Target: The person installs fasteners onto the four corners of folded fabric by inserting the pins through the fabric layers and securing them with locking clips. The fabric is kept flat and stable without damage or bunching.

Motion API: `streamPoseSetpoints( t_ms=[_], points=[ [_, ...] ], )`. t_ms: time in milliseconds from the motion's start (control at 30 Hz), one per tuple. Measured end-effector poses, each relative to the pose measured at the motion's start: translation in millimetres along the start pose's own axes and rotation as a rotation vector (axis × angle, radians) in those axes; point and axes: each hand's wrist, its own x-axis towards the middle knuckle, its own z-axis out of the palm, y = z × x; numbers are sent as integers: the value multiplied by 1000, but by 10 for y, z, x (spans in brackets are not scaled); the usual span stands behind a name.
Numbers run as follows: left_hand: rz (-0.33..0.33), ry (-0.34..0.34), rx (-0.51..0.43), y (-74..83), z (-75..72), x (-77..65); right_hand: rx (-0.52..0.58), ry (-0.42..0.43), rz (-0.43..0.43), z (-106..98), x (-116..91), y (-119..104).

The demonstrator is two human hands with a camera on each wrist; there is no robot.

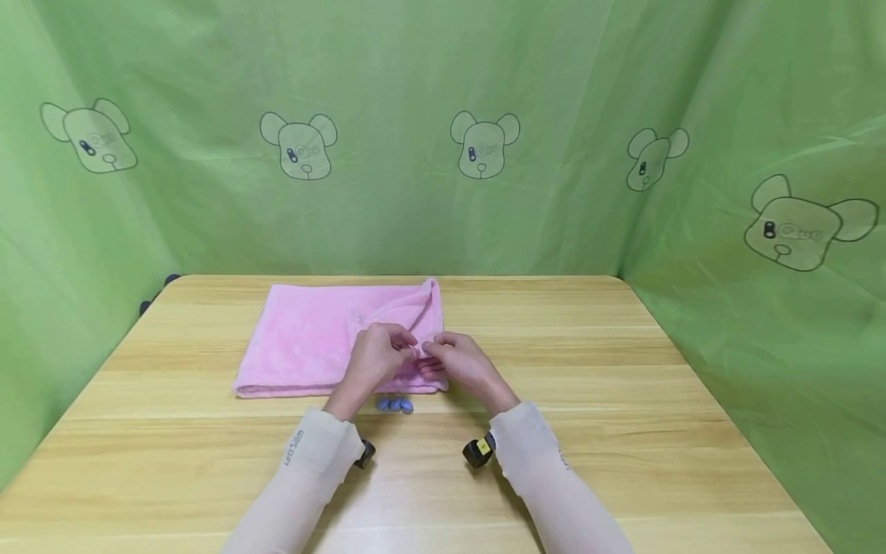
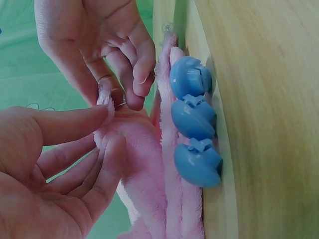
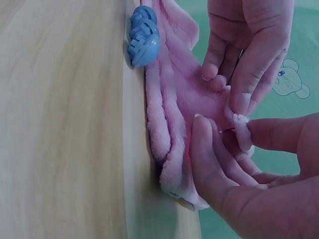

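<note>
A folded pink plush blanket (image 1: 298, 338) lies on the table, its right side turned up in a loose flap. My left hand (image 1: 377, 352) pinches the blanket's edge between thumb and fingers, as the left wrist view shows. Close beside it, my right hand (image 1: 465, 362) pinches the same bit of edge. A thin metal pin (image 3: 227, 130) pokes out of the plush at the right fingers; its other end is hidden. Three blue mushroom-shaped clips (image 1: 395, 405) stand in a row in front of the blanket, between my wrists.
A small clear round piece (image 1: 358, 319) shows on the blanket, left of the flap. The wooden table (image 1: 588, 462) reaches back to a green curtain (image 1: 394, 215) printed with bear heads, which also hangs on both sides.
</note>
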Motion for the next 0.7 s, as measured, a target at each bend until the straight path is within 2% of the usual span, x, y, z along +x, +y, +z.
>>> streamPoseSetpoints(
  t_ms=[500,700],
  points=[
    [-13,-29,-1,16,-4,-5,72,58,33,-1,41,51],
    [-13,-43,1,21,-16,-4,87,72,8,12,11,15]
  ],
)
